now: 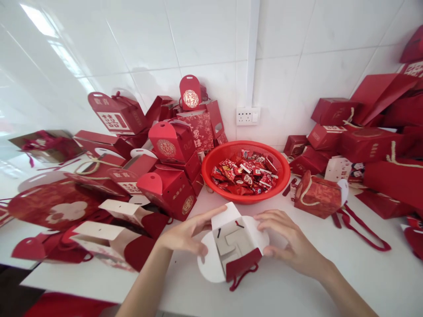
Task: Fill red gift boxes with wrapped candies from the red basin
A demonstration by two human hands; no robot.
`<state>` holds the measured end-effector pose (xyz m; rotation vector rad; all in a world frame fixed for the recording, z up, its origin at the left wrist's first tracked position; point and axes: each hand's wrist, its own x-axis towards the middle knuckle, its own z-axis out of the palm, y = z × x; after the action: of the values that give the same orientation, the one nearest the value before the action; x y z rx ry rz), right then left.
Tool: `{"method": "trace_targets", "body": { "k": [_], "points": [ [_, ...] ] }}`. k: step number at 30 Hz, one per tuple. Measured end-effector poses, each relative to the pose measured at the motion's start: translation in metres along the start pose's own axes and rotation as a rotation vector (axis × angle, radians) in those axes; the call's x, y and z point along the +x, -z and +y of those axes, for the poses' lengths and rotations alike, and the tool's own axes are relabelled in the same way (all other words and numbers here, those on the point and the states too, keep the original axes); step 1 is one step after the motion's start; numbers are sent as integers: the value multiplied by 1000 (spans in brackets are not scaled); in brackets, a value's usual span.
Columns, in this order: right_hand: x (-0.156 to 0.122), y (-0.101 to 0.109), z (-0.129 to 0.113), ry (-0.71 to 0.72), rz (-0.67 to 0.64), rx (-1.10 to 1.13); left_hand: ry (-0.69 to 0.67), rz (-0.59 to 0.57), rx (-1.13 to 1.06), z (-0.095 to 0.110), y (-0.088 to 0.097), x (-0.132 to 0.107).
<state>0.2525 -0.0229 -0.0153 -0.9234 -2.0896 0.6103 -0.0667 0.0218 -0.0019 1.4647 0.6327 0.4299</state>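
Observation:
A small red paper gift box (pixel 238 240), white on the inside, stands with its top unfolded on the white table. Its folded bottom panels show, and dark red cord ends poke through its far wall. A dark red cord handle (pixel 244 278) loops out on the near side. My left hand (pixel 187 233) holds the box's left side, its thumb on the rounded white flap and its fingers along the far left edge. At the right flap, my right hand (pixel 287 240) has its thumb and fingers on either side of the edge. Part of each grip is hidden.
Behind the box sits a red plastic basket (pixel 206 176) of wrapped sweets (pixel 246 174). Stacked red gift boxes (pixel 172 191) crowd the left, with more boxes (pixel 366 145) piled right. A loose dark red ribbon (pixel 366 242) lies right. A wall socket (pixel 247 116) is behind.

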Motion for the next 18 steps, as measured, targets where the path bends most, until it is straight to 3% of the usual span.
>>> {"method": "trace_targets", "body": {
  "k": [6,13,18],
  "points": [
    [1,-10,-5,-63,-64,-10,98,43,118,-5,-11,-8],
    [4,-5,-7,-120,-243,54,73,117,186,-6,-12,2],
    [5,-3,0,-231,-253,23,50,168,166,-6,-13,17]
  ]
}}
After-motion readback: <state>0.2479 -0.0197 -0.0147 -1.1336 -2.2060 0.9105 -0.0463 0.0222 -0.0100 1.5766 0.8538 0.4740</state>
